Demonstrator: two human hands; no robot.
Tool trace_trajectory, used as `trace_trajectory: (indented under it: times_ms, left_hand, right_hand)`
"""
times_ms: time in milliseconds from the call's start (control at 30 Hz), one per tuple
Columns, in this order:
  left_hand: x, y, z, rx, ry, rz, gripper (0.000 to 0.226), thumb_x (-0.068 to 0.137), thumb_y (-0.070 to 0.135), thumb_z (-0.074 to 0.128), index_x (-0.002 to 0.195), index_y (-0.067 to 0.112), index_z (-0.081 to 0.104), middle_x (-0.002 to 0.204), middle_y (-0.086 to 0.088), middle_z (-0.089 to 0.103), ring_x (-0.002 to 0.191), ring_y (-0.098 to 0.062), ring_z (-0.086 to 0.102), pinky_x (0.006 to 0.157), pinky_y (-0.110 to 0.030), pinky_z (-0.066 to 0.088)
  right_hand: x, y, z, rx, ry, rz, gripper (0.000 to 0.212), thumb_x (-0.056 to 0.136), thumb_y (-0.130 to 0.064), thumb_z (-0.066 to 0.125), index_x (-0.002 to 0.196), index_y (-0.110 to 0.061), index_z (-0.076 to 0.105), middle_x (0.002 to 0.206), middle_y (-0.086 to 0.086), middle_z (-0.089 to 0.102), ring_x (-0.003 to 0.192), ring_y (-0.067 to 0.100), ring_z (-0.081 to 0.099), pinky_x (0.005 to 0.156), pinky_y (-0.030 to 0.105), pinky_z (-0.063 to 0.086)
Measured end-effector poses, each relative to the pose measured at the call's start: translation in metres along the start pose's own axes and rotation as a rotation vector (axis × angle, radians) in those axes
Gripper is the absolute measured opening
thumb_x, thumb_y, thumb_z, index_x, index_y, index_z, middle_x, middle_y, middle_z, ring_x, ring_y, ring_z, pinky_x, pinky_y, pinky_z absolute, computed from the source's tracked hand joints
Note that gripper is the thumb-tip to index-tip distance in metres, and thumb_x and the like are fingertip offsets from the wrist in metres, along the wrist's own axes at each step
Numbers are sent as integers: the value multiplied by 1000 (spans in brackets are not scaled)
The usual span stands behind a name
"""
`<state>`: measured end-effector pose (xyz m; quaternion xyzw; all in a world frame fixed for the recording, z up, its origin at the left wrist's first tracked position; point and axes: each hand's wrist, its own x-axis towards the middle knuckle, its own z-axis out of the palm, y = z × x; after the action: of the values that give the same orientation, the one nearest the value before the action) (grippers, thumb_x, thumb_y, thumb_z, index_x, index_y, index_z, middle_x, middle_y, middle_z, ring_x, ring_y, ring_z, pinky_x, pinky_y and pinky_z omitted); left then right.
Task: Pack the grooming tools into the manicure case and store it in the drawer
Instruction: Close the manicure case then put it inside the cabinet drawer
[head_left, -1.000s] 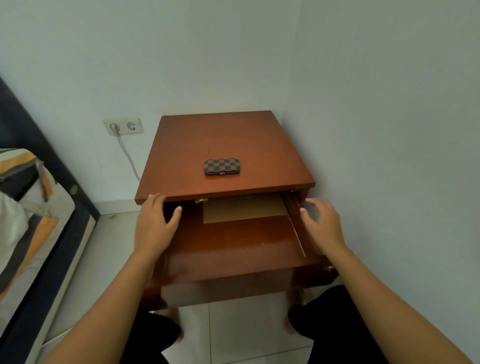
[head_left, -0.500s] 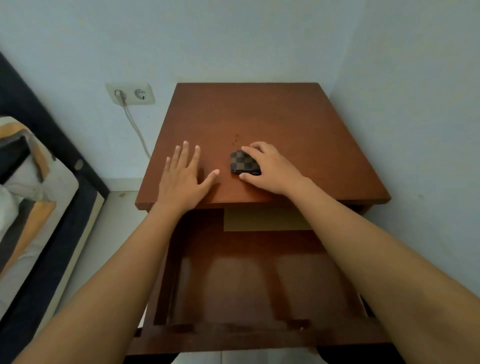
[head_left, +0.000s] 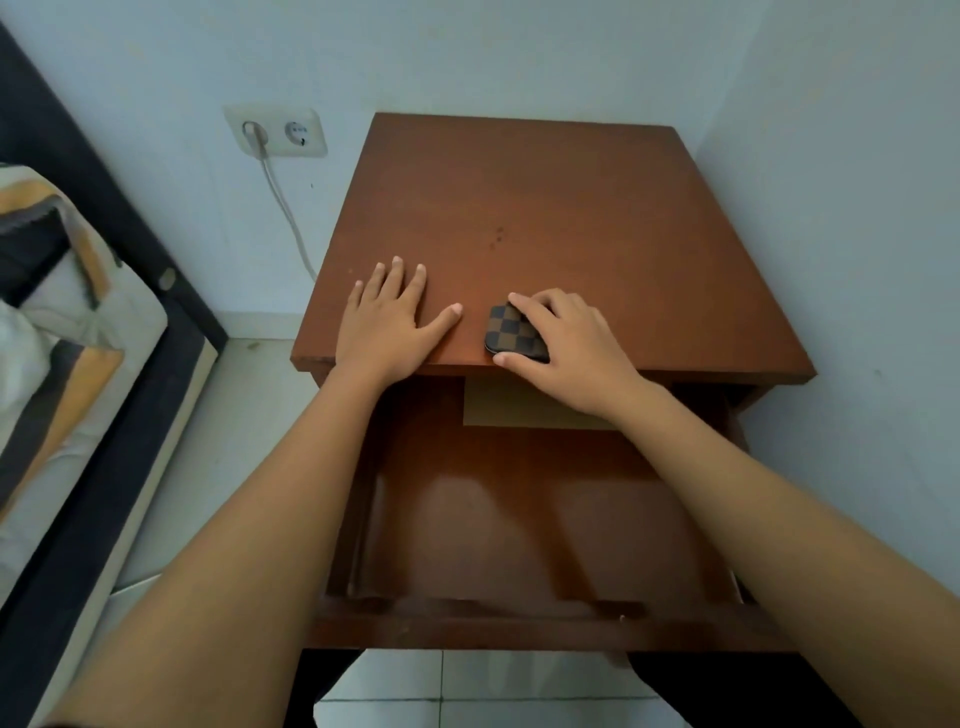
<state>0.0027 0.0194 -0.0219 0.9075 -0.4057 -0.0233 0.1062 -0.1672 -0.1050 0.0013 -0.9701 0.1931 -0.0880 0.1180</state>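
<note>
Manicure case (head_left: 511, 332), closed and checkered, now sits at the nightstand (head_left: 571, 208) top's front edge, grasped by the right hand (head_left: 563, 345) that slid it there, above the open drawer (head_left: 519, 519), ready to drop in; left hand (head_left: 392, 317) rests flat, empty.

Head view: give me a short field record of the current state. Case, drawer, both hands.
case: checkered manicure case, closed, on the nightstand top near its front edge
drawer: drawer pulled open, a tan sheet at its back
left hand: left hand flat on the top, holding nothing
right hand: right hand gripping the case
stage: case not yet in the drawer
</note>
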Motion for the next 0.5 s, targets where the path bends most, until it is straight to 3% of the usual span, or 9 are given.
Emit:
trace_trajectory:
  times_ms: [233,500]
  left_hand:
    - [-1,0,-1,-19,9,-1,77,88,70,21,150,25,14,160,-4,5,147,-21,1,117,-38,0]
    - [1,0,1,-21,36,-2,78,87,71,23,150,26,15,160,-3,8,147,-22,3,117,-39,0]
  right_hand:
    - [-73,-24,16,-13,-18,-100,73,86,-55,50,142,-13,30,136,9,43,125,25,39,102,37,33]
    - [-76,-14,82,4,-498,29,76,81,-47,63,142,-19,26,142,9,36,130,28,34,103,42,36]
